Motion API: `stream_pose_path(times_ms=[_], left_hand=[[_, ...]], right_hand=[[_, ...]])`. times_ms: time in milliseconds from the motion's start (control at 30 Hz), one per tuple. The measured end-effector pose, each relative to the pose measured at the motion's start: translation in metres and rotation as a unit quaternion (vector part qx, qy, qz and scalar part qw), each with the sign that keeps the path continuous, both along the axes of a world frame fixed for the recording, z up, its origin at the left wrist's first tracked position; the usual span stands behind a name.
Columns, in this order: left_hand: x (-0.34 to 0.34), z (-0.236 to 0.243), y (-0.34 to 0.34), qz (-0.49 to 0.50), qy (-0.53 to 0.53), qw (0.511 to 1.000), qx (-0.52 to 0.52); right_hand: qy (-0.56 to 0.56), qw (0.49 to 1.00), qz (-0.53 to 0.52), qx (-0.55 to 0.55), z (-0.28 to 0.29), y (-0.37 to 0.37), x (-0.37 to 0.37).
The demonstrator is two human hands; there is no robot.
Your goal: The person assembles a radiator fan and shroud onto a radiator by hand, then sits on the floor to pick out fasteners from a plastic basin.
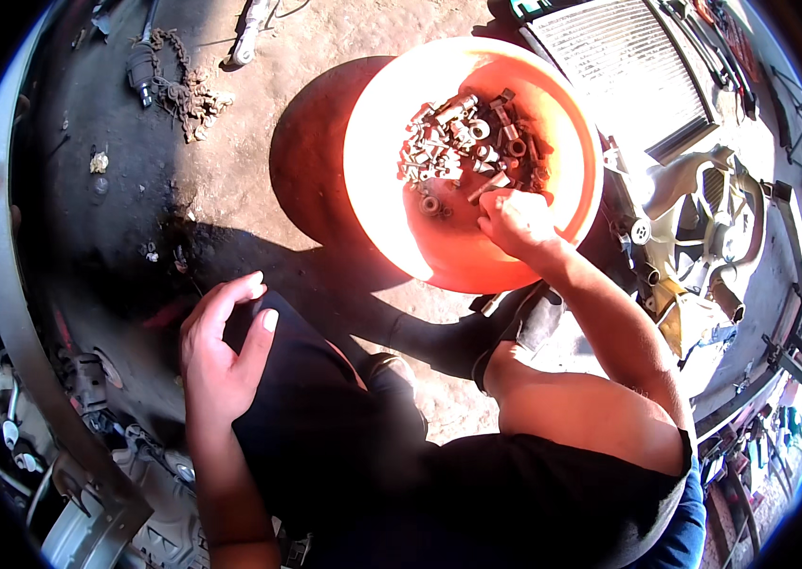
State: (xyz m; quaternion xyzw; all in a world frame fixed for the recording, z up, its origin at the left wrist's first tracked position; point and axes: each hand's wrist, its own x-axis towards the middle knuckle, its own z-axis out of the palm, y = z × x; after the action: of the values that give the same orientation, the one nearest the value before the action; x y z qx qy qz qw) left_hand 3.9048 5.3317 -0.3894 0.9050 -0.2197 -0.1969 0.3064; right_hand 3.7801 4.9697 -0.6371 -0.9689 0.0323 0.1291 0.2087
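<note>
An orange plastic tub (377,204) stands on the ground in front of me, with a pile of metal bolts, nuts and washers (472,142) at its bottom. My right hand (519,223) reaches into its near right part, fingers curled down at the edge of the pile. Just beyond those fingers lies a bolt (488,187); whether they grip it or another small part is hidden. A ring-shaped nut (430,206) rests to the left of that hand. Over my left thigh, my left hand (223,356) holds nothing, its thumb and fingers apart.
At the far right a radiator (624,71) lies on the ground, with metal and plastic vehicle parts (704,223) nearer. A rusty chain (183,90) lies far left. A curved metal bar (5,237) runs along the left side, beside more machine parts (159,517).
</note>
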Motion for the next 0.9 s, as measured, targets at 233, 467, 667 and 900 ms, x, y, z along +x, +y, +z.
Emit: stream_pose_path(times_ms=[233,467,667,900], left_hand=[[0.000,-0.001,0.005,0.016,0.014,1.000,-0.007],[-0.002,0.000,-0.004,0.011,0.013,1.000,0.005],[-0.001,0.003,-0.007,-0.005,0.013,1.000,0.019],[-0.004,0.011,0.002,0.018,-0.008,0.999,0.037]], right_hand=[[0.033,0.546,-0.280,0.789,0.062,-0.015,-0.004],[0.012,0.470,-0.279,0.837,0.062,-0.009,-0.012],[0.019,0.518,-0.258,0.815,0.065,-0.012,-0.009],[0.011,0.968,-0.028,0.251,0.056,-0.019,0.033]])
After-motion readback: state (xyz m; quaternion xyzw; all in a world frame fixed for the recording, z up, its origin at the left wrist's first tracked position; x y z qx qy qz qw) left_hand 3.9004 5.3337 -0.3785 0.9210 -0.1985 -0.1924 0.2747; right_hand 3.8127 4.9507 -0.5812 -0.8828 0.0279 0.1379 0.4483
